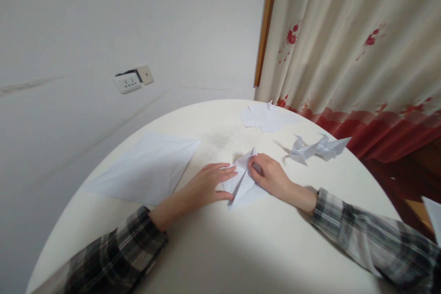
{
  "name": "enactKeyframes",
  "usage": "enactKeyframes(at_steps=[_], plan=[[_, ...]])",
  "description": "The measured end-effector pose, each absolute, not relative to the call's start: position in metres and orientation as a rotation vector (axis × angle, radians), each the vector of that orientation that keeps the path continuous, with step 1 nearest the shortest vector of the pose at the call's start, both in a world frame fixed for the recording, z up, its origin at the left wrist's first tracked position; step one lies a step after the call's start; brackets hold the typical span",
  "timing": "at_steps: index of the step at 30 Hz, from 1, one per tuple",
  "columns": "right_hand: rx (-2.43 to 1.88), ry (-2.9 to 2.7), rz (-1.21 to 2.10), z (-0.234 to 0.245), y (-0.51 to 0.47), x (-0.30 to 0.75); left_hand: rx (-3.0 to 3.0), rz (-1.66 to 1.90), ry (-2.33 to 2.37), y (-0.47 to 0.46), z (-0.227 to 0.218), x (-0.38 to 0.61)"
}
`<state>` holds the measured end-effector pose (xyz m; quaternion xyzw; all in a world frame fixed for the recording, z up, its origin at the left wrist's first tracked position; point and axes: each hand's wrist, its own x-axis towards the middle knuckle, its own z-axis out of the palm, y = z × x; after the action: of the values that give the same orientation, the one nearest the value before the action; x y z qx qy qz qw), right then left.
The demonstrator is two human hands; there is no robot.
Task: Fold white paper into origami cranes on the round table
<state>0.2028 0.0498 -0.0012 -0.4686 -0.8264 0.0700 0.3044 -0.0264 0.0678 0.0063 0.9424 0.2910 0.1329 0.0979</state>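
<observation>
A partly folded sheet of white paper (243, 188) lies on the round table in front of me, with creased flaps and a pointed tip at its top. My left hand (210, 183) rests at its left side, fingers stretched out and thumb apart, touching the flaps. On the right, my right hand (268, 172) has its fingers curled and closed on the paper's upper right part. The fingertips of that hand are partly hidden. Two folded paper cranes (301, 149) stand close together on the table, to the right of my right hand.
A large white sheet (144, 167) lies flat on the left of the white table (206, 248). More white paper (263, 117) lies near the far edge, with a small folded piece on it. Behind are a wall with a socket (129, 82) and a flowered curtain (330, 46).
</observation>
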Motion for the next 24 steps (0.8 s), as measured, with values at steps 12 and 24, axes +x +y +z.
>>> enactKeyframes(at_steps=[12,24], plan=[[-1.187,-2.212,0.198,-0.0001,0.0501,0.2016,2.721,0.677,0.936,0.0709,-0.0011,-0.0200],[-0.965,-2.344,0.182,0.0006,0.0495,0.2032,2.653,0.721,1.027,0.0675,0.0042,-0.0184]])
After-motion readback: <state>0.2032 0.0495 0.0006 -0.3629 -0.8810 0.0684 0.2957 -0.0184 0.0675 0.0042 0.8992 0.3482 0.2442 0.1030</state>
